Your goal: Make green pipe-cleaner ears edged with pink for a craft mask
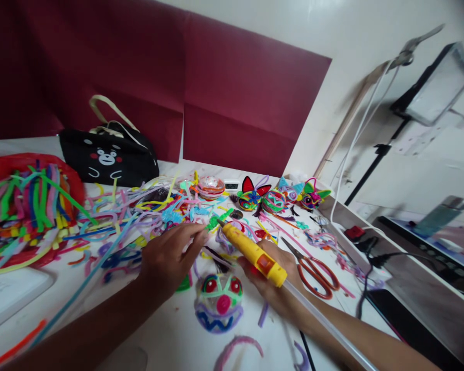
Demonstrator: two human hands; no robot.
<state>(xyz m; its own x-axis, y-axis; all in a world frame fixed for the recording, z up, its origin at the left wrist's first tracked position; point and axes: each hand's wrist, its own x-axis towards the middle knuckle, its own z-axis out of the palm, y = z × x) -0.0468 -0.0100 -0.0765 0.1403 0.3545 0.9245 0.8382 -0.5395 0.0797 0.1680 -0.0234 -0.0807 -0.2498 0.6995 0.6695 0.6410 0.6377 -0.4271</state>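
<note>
My right hand grips a yellow glue gun with a clear glue stick trailing out its back, nozzle pointing up and left. My left hand pinches a small green pipe-cleaner piece right at the nozzle tip. Just below both hands, a round pipe-cleaner face with red eyes, a pink nose and a blue zigzag rests on the white table.
Loose pipe cleaners litter the table, with a bundle in a red bag at left. Orange-handled scissors lie right of my hands. Finished colourful figures stand behind; a black bear-print bag is at the back. Cables and a power strip run along the right edge.
</note>
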